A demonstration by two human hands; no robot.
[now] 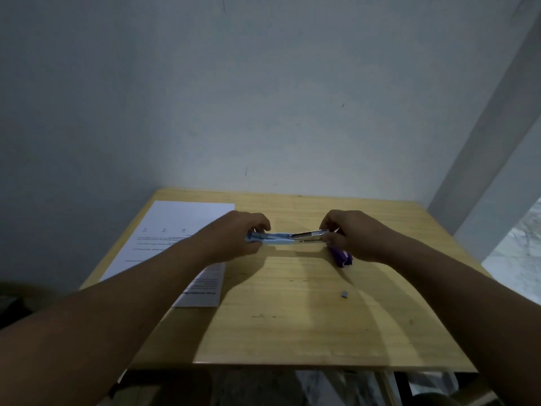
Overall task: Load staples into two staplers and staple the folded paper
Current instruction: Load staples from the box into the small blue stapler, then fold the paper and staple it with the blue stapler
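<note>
A light blue stapler (278,239) is held flat open just above the wooden table (307,323), its blue half to the left and its metal staple channel (308,235) to the right. My left hand (238,237) grips the blue end. My right hand (348,234) pinches the metal end. A purple stapler (341,257) lies on the table just under my right hand, partly hidden by it. A small grey strip of staples (345,294) lies loose on the table nearer to me. The printed paper (175,230) lies at the left, with a folded part (202,288) under my left forearm.
The table stands against a pale wall (263,98). A white post or frame (483,171) rises at the right, with a marbled floor (518,268) beyond. The table's near edge runs across the bottom of the view.
</note>
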